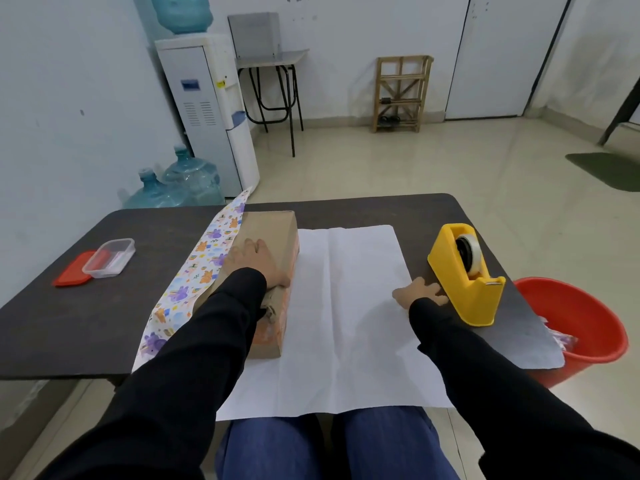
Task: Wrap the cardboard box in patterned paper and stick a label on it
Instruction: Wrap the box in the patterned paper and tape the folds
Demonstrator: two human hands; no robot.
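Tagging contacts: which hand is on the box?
The left hand, lying flat on top of the cardboard box. The right hand is off the box, at the edge of the paper beside the yellow tape dispenser.

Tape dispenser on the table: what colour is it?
Yellow; the tape dispenser shows best in the head view.
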